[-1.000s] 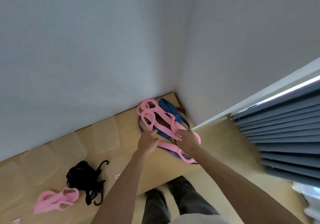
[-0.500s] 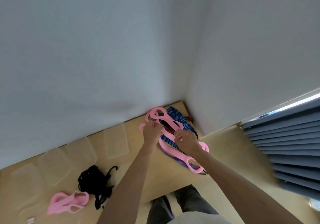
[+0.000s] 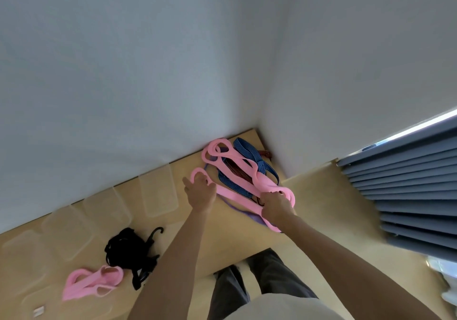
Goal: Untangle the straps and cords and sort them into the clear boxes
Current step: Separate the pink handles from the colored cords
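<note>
A tangle of pink looped straps point(image 3: 237, 169), blue striped cords point(image 3: 249, 152), a dark red cord point(image 3: 236, 172) and a purple band point(image 3: 254, 217) lies in the table's far right corner. My left hand point(image 3: 200, 191) has its fingers hooked in the end loop of one pink strap. My right hand point(image 3: 275, 208) grips the other end of the pink straps near the table's edge. A separate bundle of pink straps point(image 3: 91, 282) and a heap of black hooked cords point(image 3: 128, 250) lie at the left. Clear boxes point(image 3: 158, 193) stand in a row along the wall.
The wooden table point(image 3: 227, 243) meets white walls at the back and right. Grey blinds point(image 3: 408, 183) hang at the right. My legs stand below the table's front edge. A small white tag point(image 3: 39, 311) lies at the bottom left.
My left hand has pulled one pink loop leftward, away from the tangle and towards the boxes. My right hand has shifted right and closed on the straps. The camera has tilted.
</note>
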The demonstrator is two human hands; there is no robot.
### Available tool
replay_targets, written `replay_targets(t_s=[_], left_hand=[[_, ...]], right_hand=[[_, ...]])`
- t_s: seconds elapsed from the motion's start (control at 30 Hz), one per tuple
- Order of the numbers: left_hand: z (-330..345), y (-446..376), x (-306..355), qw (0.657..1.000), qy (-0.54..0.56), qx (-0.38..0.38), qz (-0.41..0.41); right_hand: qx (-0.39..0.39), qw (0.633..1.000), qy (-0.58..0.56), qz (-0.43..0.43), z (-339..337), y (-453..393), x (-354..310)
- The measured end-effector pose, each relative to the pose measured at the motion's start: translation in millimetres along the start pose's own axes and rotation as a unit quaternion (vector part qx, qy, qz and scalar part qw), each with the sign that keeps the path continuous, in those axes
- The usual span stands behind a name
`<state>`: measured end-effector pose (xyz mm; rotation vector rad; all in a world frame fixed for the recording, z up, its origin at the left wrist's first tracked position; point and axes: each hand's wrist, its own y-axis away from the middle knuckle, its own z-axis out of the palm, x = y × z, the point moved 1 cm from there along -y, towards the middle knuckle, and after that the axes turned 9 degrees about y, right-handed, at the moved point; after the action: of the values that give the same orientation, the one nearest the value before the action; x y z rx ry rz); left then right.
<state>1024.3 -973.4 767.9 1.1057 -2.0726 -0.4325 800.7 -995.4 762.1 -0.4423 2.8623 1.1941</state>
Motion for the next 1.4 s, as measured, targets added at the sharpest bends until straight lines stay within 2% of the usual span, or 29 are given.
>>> replay_targets(t_s=[0.1, 0.17, 0.23, 0.3, 0.43, 0.5, 0.67, 0.8, 0.87, 1.0, 1.1, 1.17, 1.27, 1.33, 1.4], left_hand=[[-9, -14, -1, 0.998, -0.014, -0.025, 0.062], [-14, -21, -4, 0.995, 0.025, -0.030, 0.090], [-17, -20, -7, 0.993, 0.071, -0.023, 0.087], [-17, -18, -12, 0.995, 0.085, -0.008, 0.048], [-10, -18, -25, 0.996, 0.068, -0.008, -0.059], [-7, -15, -31, 0.995, 0.057, -0.008, -0.081], [0, -15, -44, 0.997, 0.059, 0.013, -0.045], [-1, -16, -35, 0.993, 0.119, -0.001, -0.005], [-1, -14, -31, 0.975, 0.215, -0.014, -0.046], [1, -15, -27, 0.906, 0.386, -0.039, -0.168], [1, -13, -25, 0.865, 0.466, -0.007, -0.185], [-2, -10, -24, 0.859, 0.472, 0.056, -0.189], [-8, -6, -18, 0.878, 0.422, 0.111, -0.195], [-14, -2, -5, 0.865, 0.457, 0.090, -0.188], [-23, 2, 13, 0.845, 0.509, 0.023, -0.163]], right_hand=[[0.032, 0.997, 0.067, 0.015, 8, 5, 3], [0.039, 0.996, 0.084, 0.008, 13, 6, 3], [0.041, 0.997, 0.068, 0.005, 16, 5, 3], [0.042, 0.998, 0.048, 0.001, 18, 3, 1], [0.038, 0.998, 0.056, -0.001, 21, 2, -5], [0.038, 0.997, 0.073, 0.004, 22, 2, -6], [0.067, 0.995, 0.071, 0.013, 29, 6, -7], [0.100, 0.992, 0.083, -0.009, 27, 6, -14], [0.105, 0.991, 0.078, -0.005, 27, 7, -16], [0.085, 0.994, 0.059, 0.025, 29, 11, -16], [0.079, 0.996, 0.022, 0.040, 30, 13, -13], [0.075, 0.996, 0.011, 0.051, 26, 14, -13], [0.089, 0.994, -0.004, 0.062, 20, 17, -13], [0.100, 0.992, -0.044, 0.061, 17, 19, -14], [0.118, 0.989, -0.082, 0.045, 14, 18, -19]])
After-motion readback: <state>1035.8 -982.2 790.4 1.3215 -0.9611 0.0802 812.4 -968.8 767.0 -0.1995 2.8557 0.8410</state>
